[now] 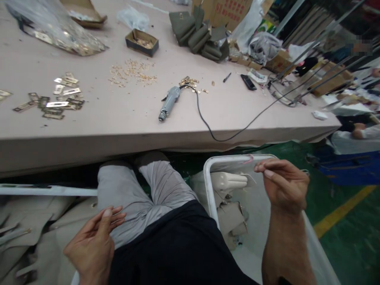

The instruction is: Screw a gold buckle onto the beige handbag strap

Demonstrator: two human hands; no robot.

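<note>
I am seated at a pale pink table (118, 122), looking down at my grey trousers (133, 198). My left hand (93, 241) lies open against my left thigh and holds nothing. A heap of beige material (32, 237) is beside it. My right hand (282, 186) hovers over a white plastic bin (208, 186), thumb and fingertips pinched together. I cannot tell whether something thin sits in the pinch. Beige bag pieces (231, 215) lie inside the bin.
On the table lie a grey electric screwdriver (169, 103) with a black cable (204, 122), brass plates (59, 99), a scatter of small gold parts (132, 73), a small box (141, 41), olive bags (196, 33) and a plastic bag of metal parts (59, 33). Another person's sleeve (356, 140) shows at the right.
</note>
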